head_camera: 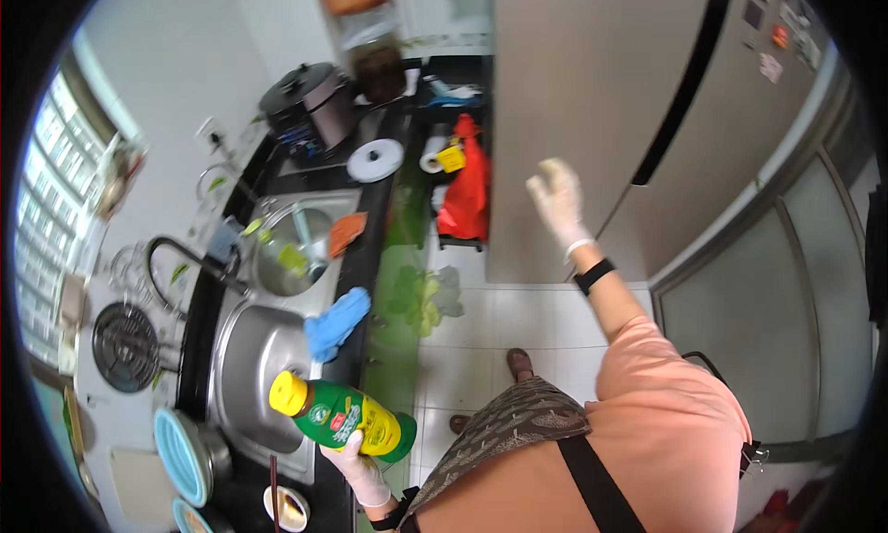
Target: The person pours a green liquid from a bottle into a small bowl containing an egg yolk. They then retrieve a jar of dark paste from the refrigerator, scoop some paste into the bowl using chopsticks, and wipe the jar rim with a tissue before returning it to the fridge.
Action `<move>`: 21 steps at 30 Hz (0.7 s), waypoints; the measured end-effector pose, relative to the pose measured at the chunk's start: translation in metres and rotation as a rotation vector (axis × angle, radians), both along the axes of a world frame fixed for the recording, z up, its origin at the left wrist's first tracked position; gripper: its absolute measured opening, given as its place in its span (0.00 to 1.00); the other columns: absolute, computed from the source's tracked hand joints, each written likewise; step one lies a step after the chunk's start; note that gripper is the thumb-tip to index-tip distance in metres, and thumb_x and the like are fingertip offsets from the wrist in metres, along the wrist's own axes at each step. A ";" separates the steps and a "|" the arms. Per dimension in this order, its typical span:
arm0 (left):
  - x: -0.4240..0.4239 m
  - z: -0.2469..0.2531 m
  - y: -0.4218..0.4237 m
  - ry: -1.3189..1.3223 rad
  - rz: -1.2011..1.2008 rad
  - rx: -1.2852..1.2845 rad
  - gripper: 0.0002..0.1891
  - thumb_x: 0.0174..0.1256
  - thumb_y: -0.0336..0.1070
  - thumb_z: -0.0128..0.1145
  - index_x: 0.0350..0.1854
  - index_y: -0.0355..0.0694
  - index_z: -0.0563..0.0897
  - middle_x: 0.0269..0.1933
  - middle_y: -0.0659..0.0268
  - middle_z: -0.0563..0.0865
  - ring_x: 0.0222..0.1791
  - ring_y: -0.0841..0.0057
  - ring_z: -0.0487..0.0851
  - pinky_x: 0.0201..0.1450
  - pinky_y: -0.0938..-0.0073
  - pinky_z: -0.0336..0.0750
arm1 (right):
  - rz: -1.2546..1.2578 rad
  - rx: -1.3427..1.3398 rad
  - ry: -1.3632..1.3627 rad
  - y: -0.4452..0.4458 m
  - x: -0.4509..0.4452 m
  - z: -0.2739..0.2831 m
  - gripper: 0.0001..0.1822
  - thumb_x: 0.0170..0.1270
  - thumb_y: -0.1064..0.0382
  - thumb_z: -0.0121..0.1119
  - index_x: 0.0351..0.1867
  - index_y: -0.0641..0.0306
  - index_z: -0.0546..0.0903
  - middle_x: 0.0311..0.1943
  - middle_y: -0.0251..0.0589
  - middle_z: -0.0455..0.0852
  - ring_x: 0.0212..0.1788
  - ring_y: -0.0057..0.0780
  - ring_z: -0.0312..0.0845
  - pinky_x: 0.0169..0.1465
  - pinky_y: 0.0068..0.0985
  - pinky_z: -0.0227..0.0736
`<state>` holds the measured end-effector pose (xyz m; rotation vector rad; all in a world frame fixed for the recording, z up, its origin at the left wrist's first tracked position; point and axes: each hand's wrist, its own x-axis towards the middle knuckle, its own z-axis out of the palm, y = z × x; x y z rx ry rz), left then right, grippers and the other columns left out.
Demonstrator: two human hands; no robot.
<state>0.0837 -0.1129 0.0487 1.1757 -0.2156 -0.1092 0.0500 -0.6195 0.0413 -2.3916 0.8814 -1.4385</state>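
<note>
My left hand point(357, 464), in a pale disposable glove, is closed around a green bottle point(340, 418) with a yellow cap, tilted over the counter edge beside the sink. Its label bears writing. My right hand point(557, 194), gloved the same way, is raised in front of the grey refrigerator point(583, 68), holding nothing, its fingers apart. Near the bottle, a blue cloth point(338, 323) lies over the front rim of the steel sink point(260, 366). Below the bottle on the counter is a small white bowl point(297, 518) with dark sauce and chopsticks point(275, 491) across it.
Behind the sink rises a curved faucet point(156, 276). The round basin point(277, 255) holds utensils, with an orange cloth point(347, 233) beside it. A white lid point(375, 160) and an electric cooker point(309, 106) stand farther along. Blue basins point(182, 457) are at lower left; a red bag point(466, 193) hangs by the refrigerator.
</note>
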 end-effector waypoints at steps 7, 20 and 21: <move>0.011 0.021 -0.130 0.004 -0.275 -0.183 0.40 0.38 0.39 0.70 0.60 0.35 0.69 0.51 0.60 0.80 0.50 0.67 0.81 0.57 0.66 0.76 | -0.500 -0.462 0.724 -0.177 -0.154 0.114 0.37 0.53 0.40 0.63 0.55 0.70 0.74 0.62 0.50 0.68 0.70 0.45 0.53 0.70 0.56 0.42; -0.048 0.005 -0.339 0.235 -0.594 -0.353 0.34 0.48 0.25 0.64 0.61 0.38 0.67 0.54 0.62 0.78 0.54 0.69 0.78 0.60 0.69 0.73 | -0.487 -0.471 1.422 -0.291 -0.162 0.141 0.44 0.59 0.24 0.39 0.42 0.68 0.84 0.41 0.44 0.84 0.49 0.37 0.75 0.55 0.31 0.63; -0.052 0.005 -0.347 0.273 -0.600 -0.343 0.33 0.49 0.25 0.64 0.62 0.38 0.67 0.54 0.62 0.78 0.54 0.69 0.78 0.60 0.69 0.73 | -0.488 -0.461 1.398 -0.293 -0.166 0.139 0.44 0.59 0.24 0.40 0.40 0.69 0.84 0.39 0.44 0.84 0.48 0.37 0.75 0.53 0.31 0.64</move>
